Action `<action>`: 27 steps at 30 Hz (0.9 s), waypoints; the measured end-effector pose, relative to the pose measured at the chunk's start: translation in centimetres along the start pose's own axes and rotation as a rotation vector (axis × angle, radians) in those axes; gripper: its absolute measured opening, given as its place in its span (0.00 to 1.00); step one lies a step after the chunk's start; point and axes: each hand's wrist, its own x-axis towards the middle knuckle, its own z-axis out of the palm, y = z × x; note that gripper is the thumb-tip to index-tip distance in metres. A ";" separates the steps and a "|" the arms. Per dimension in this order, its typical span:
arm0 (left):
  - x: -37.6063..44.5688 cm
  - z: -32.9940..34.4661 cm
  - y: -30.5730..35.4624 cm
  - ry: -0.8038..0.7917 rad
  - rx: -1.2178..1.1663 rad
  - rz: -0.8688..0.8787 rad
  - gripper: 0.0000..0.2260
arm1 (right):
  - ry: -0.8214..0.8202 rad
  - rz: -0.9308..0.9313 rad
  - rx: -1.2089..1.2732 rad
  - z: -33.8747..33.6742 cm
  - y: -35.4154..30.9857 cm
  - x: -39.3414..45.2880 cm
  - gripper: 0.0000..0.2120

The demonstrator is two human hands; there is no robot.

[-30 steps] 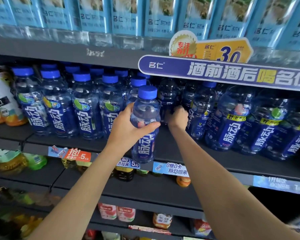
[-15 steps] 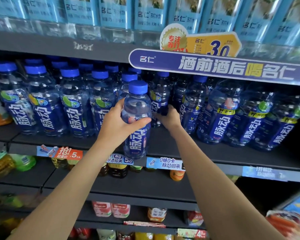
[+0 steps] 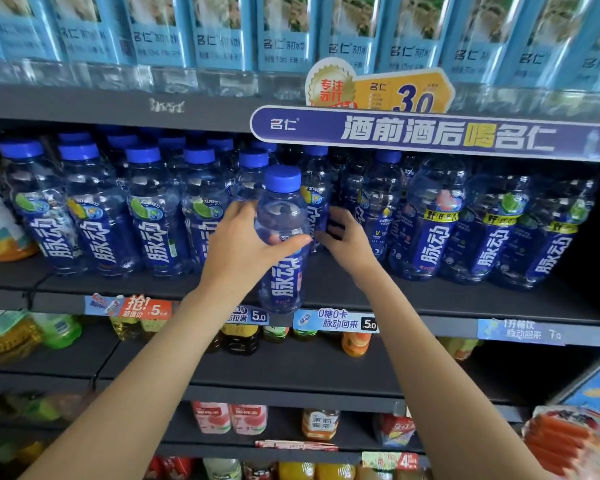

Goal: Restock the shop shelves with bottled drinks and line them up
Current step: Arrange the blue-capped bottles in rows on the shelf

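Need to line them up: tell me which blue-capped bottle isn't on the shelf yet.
The bottle gripped by the left hand, held before the shelf edge.

Left hand (image 3: 243, 244) grips an upright blue-capped bottle (image 3: 281, 237) before the shelf (image 3: 430, 299); right hand (image 3: 347, 237) touches a shelved bottle (image 3: 317, 202) behind it.

right hand (image 3: 343, 239) drawn back toward 6 o'clock from the blue-capped shelf bottle (image 3: 314, 199), fingers now looser
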 end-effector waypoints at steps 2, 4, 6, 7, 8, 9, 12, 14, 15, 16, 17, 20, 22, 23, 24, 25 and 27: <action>0.2 1.1 1.2 0.001 0.021 0.005 0.28 | -0.093 -0.026 0.121 -1.1 -0.4 -1.9 0.21; 0.7 2.3 2.5 -0.009 0.039 -0.007 0.30 | -0.240 -0.017 0.228 -2.3 -0.6 -3.3 0.22; 1.5 3.2 3.6 -0.053 0.084 -0.034 0.33 | -0.332 0.015 0.236 -3.0 -0.9 -3.9 0.25; 1.9 3.6 4.0 -0.080 0.109 -0.045 0.34 | -0.330 0.024 0.177 -2.9 -1.3 -4.0 0.27; 2.3 3.8 4.3 -0.099 0.128 -0.049 0.34 | -0.291 0.024 0.079 -2.6 -1.5 -3.9 0.29; 2.4 4.0 4.4 -0.106 0.141 -0.045 0.33 | -0.225 0.012 -0.024 -2.1 -1.7 -3.9 0.29; 1.3 3.9 3.2 0.021 0.110 0.052 0.29 | -0.031 -0.019 -0.169 -0.5 -1.7 -3.6 0.22; -0.4 3.7 1.1 0.209 0.006 0.146 0.22 | 0.026 -0.043 -0.174 0.3 -1.6 -3.5 0.22; -1.2 3.5 -0.1 0.270 -0.034 0.128 0.19 | 0.041 -0.049 -0.182 0.4 -1.8 -3.4 0.24; -1.7 3.4 -1.3 0.297 -0.056 0.061 0.18 | 0.041 -0.042 -0.192 0.6 -2.0 -3.1 0.26; -1.8 3.4 -2.4 0.298 -0.061 -0.029 0.19 | 0.040 -0.031 -0.202 0.8 -2.3 -3.0 0.27; -1.3 4.2 -4.1 0.155 0.034 -0.229 0.25 | 0.052 0.011 -0.224 1.1 -2.4 -2.2 0.29; -0.9 4.8 -4.5 0.046 0.071 -0.289 0.29 | 0.074 0.017 -0.239 1.4 -2.5 -2.2 0.30; -0.8 5.1 -4.6 0.023 0.065 -0.307 0.31 | 0.084 0.013 -0.249 1.5 -2.5 -2.3 0.30; -0.6 5.4 -4.6 0.018 0.056 -0.318 0.32 | 0.092 0.013 -0.257 1.6 -2.4 -2.4 0.30; -0.5 5.6 -4.5 0.024 0.049 -0.326 0.32 | 0.098 0.011 -0.266 1.6 -2.4 -2.5 0.29; -0.2 5.8 -4.4 0.039 0.062 -0.343 0.31 | 0.094 0.012 -0.278 1.5 -2.5 -2.6 0.27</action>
